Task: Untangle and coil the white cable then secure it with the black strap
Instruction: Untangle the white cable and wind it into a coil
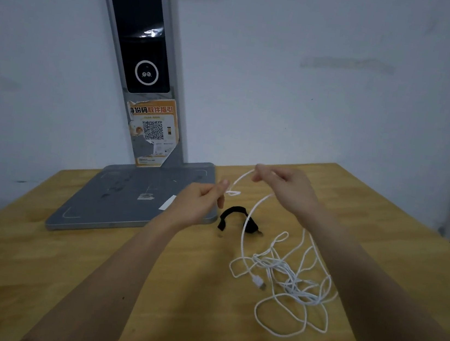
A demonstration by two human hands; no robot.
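1. At the left of the frame a flat grey metal stand point(116, 202) lies on the yellow wooden table point(32, 274). Its tall post goes up to the top of the frame with a black screen point(144, 54) on it.
2. On the post sits a torn orange paper sticker point(153, 129) with a square black code. Big Chinese words run along its top, but they are too bent and blurry to read for sure.
3. In the middle of the frame the person's left hand point(199, 204) is held up. Its fingers are curled and pinch one end of the thin white cable point(284, 275).
4. Just right of that hand, the short black cloth strap point(236, 213) lies on the table in a small arch. No hand touches it.
5. The right hand point(287, 187) is up a bit higher and pinches the same cable with its fingertips. A short piece of cable hangs between the two hands.
6. From there the cable drops to the table. Most of it lies in a messy pile at the lower right, with a small plug in the heap.
7. The cable looks light, soft and bendy. It should slide easily, but loops may catch. A good place to hold it is near the free end, pulling gently.
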